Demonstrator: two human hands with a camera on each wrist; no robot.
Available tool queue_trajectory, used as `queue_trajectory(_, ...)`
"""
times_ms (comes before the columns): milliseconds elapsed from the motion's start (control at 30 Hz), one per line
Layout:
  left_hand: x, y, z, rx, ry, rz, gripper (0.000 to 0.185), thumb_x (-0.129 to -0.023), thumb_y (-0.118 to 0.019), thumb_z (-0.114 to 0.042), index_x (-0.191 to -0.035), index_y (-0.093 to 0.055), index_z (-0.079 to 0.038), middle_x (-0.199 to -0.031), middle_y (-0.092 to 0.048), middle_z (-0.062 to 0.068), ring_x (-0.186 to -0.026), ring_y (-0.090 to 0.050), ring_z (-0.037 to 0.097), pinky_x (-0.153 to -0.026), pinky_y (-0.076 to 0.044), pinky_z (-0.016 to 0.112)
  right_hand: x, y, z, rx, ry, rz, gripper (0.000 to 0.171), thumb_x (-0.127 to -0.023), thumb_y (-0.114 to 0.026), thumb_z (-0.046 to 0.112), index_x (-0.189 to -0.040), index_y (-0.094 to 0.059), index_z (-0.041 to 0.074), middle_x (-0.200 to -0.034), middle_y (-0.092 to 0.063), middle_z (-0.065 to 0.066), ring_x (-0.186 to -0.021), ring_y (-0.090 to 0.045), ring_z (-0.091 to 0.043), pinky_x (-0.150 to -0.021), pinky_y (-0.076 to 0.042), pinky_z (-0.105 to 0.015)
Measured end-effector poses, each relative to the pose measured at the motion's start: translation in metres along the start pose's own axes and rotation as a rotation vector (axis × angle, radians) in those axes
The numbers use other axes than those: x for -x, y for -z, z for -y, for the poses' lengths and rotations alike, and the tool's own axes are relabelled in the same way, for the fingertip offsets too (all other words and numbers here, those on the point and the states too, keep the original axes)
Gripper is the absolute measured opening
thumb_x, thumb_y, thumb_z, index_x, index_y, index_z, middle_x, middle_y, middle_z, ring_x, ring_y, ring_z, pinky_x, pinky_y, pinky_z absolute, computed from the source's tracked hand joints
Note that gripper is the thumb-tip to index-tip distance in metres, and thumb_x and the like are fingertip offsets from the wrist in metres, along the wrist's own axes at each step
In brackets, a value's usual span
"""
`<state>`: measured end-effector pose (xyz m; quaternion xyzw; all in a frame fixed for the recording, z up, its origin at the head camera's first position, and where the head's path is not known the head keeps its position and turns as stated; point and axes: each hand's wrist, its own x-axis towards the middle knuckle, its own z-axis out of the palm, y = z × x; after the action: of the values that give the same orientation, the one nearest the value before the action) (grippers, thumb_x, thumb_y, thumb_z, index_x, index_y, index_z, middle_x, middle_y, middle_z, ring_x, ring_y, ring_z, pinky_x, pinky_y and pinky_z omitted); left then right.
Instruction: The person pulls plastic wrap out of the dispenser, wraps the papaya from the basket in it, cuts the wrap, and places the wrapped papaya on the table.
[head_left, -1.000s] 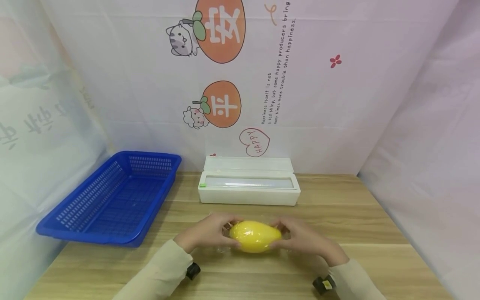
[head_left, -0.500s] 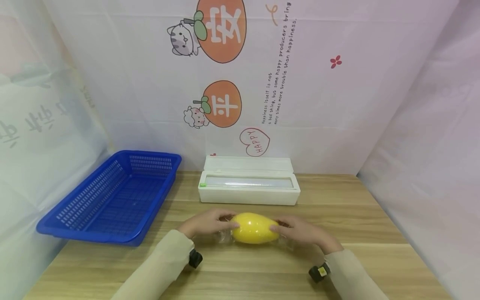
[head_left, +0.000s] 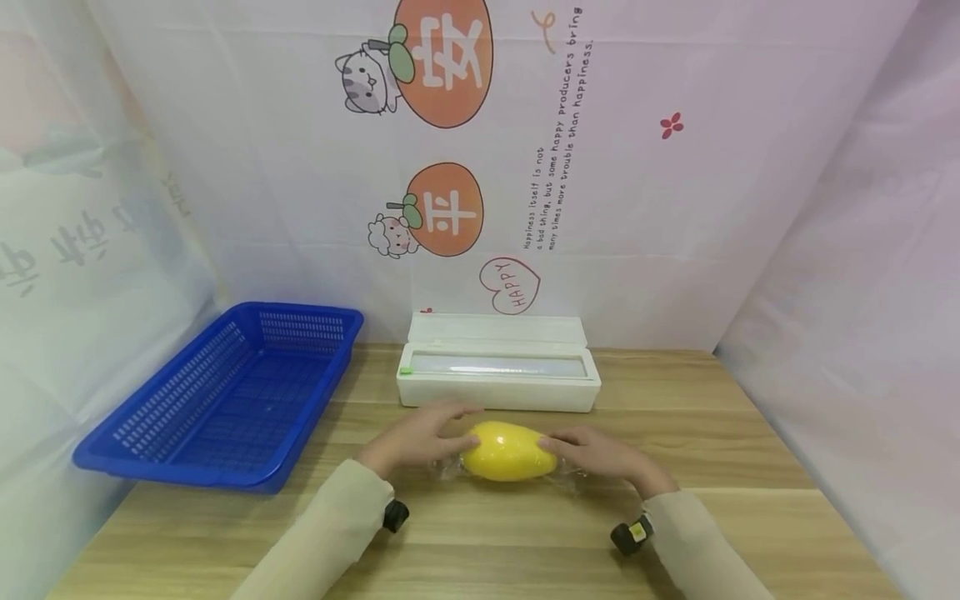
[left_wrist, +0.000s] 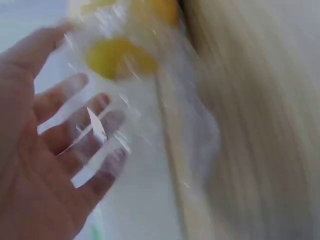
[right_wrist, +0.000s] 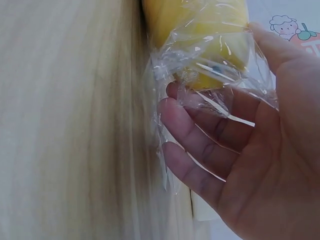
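A yellow, mango-like fruit [head_left: 508, 454] lies on its side near the table's middle, wrapped in clear plastic film [right_wrist: 175, 65]. Loose film sticks out at both ends. At its left end is my left hand [head_left: 411, 440], thumb tip at the fruit and fingers spread apart. The left wrist view, blurred, shows those fingers behind loose film [left_wrist: 200, 135]. My right hand [head_left: 606, 458] holds the other end, its thumb on the fruit and its fingers curled around behind the film. Behind the fruit stands a white cling film box [head_left: 498, 393] with its lid up.
To the left, a blue plastic basket [head_left: 300, 442] with slotted sides stands on the wooden table [head_left: 675, 400]. A white printed cloth [head_left: 637, 208] hangs at the back, with more white cloth along both sides.
The fruit and both hands have shifted slightly away from me, toward the box. My left fingers have lifted and spread from the fruit. Basket and box have stayed put.
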<state>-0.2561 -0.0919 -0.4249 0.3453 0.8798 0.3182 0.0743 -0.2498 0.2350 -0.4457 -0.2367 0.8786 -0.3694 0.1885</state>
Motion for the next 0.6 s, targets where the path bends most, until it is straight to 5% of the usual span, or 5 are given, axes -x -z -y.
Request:
queue_trajectory(133,0.002,-0.005,-0.021,-0.152,-0.080,-0.057,0.058,-0.091,-0.072,-0.043,-0.141,-0.055,-0.019,-0.142,-0.052,0.002,-0.131,-0.047,0.022,-0.109,-0.040,0.046,0.000,0.000,0.002,-0.006,-0.011,-0.006,0.058,-0.106,-0.042,0.050,-0.139,-0.058,0.005,-0.127,-0.064,-0.008,-0.119,-0.058,-0.030,-0.100,-0.046,-0.056)
queue_trajectory(267,0.002,-0.016,-0.022,-0.274,-0.091,-0.098,0.064,-0.085,-0.079,-0.045,-0.140,-0.054,-0.025,-0.137,-0.052,-0.001,-0.127,-0.048,0.018,-0.107,-0.042,0.042,0.000,0.001,0.004,-0.033,-0.007,0.002,0.058,-0.106,-0.041,0.049,-0.139,-0.057,0.003,-0.125,-0.065,-0.010,-0.116,-0.060,-0.032,-0.097,-0.048,-0.057)
queue_trajectory(433,0.001,-0.023,-0.016,-0.289,-0.056,-0.102,0.069,-0.084,-0.080,-0.041,-0.144,-0.050,-0.024,-0.140,-0.050,-0.001,-0.129,-0.048,0.017,-0.109,-0.040,0.042,0.005,0.007,0.004,-0.005,0.013,-0.016,0.052,-0.107,-0.043,0.046,-0.137,-0.059,0.007,-0.117,-0.067,-0.006,-0.107,-0.063,-0.028,-0.090,-0.053,-0.051)
queue_trajectory(600,-0.003,-0.022,-0.014,-0.297,-0.052,-0.100,0.068,-0.085,-0.078,-0.042,-0.145,-0.050,-0.024,-0.139,-0.052,-0.001,-0.126,-0.050,0.016,-0.107,-0.043,0.041,0.012,0.012,0.017,0.117,0.099,-0.190,0.048,-0.103,-0.052,0.046,-0.136,-0.062,0.011,-0.128,-0.065,-0.006,-0.116,-0.060,-0.028,-0.096,-0.050,-0.052)
